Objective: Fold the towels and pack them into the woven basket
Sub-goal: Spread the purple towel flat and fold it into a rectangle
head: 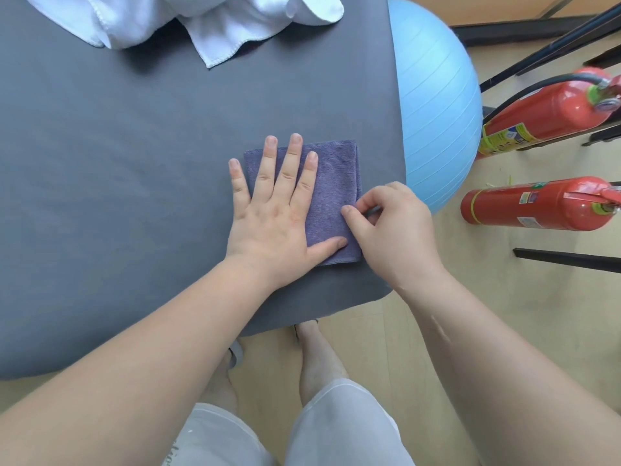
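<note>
A small purple towel [336,183], folded into a square, lies near the right front corner of the grey table [134,163]. My left hand [279,210] lies flat on it with fingers spread and straight, pressing it down. My right hand [389,227] is at the towel's right edge, thumb and fingers curled and pinching that edge. A heap of crumpled white towels [188,18] sits at the table's far edge. No woven basket is in view.
A light blue exercise ball [437,105] sits against the table's right side. Two red fire extinguishers [537,203] lie on the wooden floor to the right, among black stand legs [568,258]. My legs show below the table's front edge.
</note>
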Demonstrator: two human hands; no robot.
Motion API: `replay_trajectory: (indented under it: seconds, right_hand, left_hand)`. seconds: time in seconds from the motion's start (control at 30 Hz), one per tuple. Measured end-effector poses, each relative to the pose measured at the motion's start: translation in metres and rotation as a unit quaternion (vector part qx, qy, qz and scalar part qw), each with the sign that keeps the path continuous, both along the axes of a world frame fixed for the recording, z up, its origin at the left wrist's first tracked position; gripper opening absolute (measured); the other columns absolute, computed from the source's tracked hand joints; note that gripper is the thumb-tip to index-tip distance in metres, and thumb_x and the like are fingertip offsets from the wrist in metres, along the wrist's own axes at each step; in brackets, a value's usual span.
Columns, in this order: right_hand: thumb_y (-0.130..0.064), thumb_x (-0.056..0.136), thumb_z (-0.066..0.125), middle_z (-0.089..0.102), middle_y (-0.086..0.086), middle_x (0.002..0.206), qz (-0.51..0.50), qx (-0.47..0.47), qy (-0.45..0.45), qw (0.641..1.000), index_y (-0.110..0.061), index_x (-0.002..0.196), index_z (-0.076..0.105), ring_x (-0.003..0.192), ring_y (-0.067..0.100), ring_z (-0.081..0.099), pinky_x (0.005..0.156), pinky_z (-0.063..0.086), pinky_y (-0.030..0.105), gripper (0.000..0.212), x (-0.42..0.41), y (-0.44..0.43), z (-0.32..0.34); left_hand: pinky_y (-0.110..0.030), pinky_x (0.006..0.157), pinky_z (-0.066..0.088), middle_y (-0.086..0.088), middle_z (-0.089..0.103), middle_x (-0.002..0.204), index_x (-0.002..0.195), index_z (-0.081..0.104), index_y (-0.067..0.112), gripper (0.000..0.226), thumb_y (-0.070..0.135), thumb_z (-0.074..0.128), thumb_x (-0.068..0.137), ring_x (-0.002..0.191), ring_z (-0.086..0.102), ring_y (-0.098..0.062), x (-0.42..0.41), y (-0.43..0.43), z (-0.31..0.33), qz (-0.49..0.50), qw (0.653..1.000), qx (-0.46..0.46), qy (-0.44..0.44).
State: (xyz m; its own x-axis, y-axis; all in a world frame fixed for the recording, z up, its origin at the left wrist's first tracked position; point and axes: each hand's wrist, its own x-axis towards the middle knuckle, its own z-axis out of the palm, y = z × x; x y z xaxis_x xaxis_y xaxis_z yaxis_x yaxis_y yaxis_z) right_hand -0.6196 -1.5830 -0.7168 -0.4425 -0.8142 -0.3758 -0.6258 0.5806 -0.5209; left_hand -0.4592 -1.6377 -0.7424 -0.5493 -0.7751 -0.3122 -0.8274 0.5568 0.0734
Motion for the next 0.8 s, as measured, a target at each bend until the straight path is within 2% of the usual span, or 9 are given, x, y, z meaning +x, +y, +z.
replay_trajectory:
  seconds: [0.13,0.23,0.37,0.43,0.53,0.57,0.63,0.7,0.8]
  right_hand:
    - [-0.034,0.094,0.064,0.059,-0.005,0.083,0.003,0.013,-0.026,1.0,-0.023,0.078,0.058,0.078,0.016,0.055,0.07,0.038,0.029,0.02,-0.006,-0.001,-0.001]
    - [-0.032,0.096,0.061,0.06,-0.003,0.084,0.013,0.023,-0.03,0.999,-0.021,0.08,0.055,0.079,0.018,0.054,0.072,0.042,0.034,0.02,-0.012,0.002,-0.004]
    - [-0.033,0.097,0.059,0.057,0.0,0.094,0.066,0.036,0.044,0.996,-0.019,0.089,0.054,0.085,0.024,0.055,0.072,0.044,0.039,0.017,-0.01,0.002,-0.007]
    - [-0.031,0.092,0.064,0.056,0.002,0.102,0.078,0.009,0.088,0.993,-0.019,0.1,0.055,0.092,0.027,0.056,0.073,0.045,0.039,0.017,-0.007,0.0,-0.007]
    - [-0.018,0.081,0.066,0.053,0.007,0.132,0.144,-0.078,0.11,0.98,-0.018,0.133,0.053,0.117,0.031,0.053,0.093,0.048,0.045,0.053,-0.005,-0.01,-0.003]
    - [-0.017,0.081,0.064,0.048,0.008,0.145,0.185,-0.092,0.109,0.972,-0.019,0.144,0.047,0.129,0.031,0.048,0.103,0.044,0.045,0.066,-0.006,-0.014,-0.003]
    - [-0.026,0.086,0.062,0.029,0.003,0.163,0.26,-0.075,0.103,0.957,-0.021,0.157,0.028,0.151,0.028,0.026,0.118,0.03,0.046,0.079,-0.008,-0.026,-0.003]
    - [-0.039,0.092,0.056,0.014,-0.002,0.168,0.327,-0.032,0.119,0.937,-0.025,0.16,0.017,0.156,0.027,0.006,0.123,0.017,0.05,0.08,-0.012,-0.037,-0.008]
    - [-0.054,0.098,0.043,0.015,0.0,0.168,0.386,-0.016,0.158,0.909,-0.037,0.159,0.018,0.156,0.031,0.004,0.124,0.009,0.055,0.068,-0.016,-0.045,-0.02]
  left_hand:
    - [-0.068,0.116,-0.007,-0.011,-0.018,0.165,0.158,-0.01,0.013,0.118,0.091,0.019,0.075,0.151,-0.018,-0.034,-0.005,0.002,0.002,0.009,1.0,-0.006,-0.008]
    - [-0.068,0.116,-0.007,-0.014,-0.02,0.164,0.157,-0.012,0.015,0.122,0.094,0.019,0.071,0.151,-0.019,-0.035,-0.01,0.003,-0.001,0.015,1.0,0.001,-0.005]
    - [-0.07,0.114,-0.006,-0.018,-0.026,0.162,0.155,-0.02,0.023,0.121,0.099,0.012,0.066,0.149,-0.023,-0.039,-0.017,0.004,-0.008,0.017,0.999,0.026,-0.011]
    - [-0.071,0.113,-0.006,-0.019,-0.028,0.16,0.154,-0.022,0.023,0.123,0.101,0.008,0.063,0.148,-0.025,-0.04,-0.019,0.002,-0.008,0.019,0.999,0.034,-0.02]
    - [-0.071,0.112,-0.009,-0.018,-0.028,0.161,0.154,-0.022,0.024,0.124,0.101,0.006,0.061,0.147,-0.027,-0.039,-0.019,0.0,-0.004,0.024,0.999,0.046,-0.009]
    - [-0.07,0.113,-0.009,-0.017,-0.027,0.161,0.154,-0.021,0.024,0.123,0.101,0.006,0.062,0.147,-0.027,-0.038,-0.019,0.0,-0.003,0.027,0.998,0.05,-0.001]
    - [-0.069,0.114,-0.009,-0.014,-0.023,0.163,0.155,-0.019,0.022,0.119,0.098,0.009,0.067,0.149,-0.025,-0.035,-0.014,0.002,-0.001,0.03,0.999,0.044,0.013]
    - [-0.069,0.115,-0.006,-0.013,-0.019,0.164,0.155,-0.017,0.018,0.109,0.089,0.01,0.078,0.151,-0.02,-0.034,-0.002,0.006,0.0,0.028,0.999,0.022,0.016]
    - [-0.068,0.116,-0.006,-0.013,-0.017,0.165,0.157,-0.015,0.018,0.097,0.079,0.012,0.086,0.151,-0.017,-0.034,0.021,0.012,0.003,0.033,0.999,0.016,0.023]
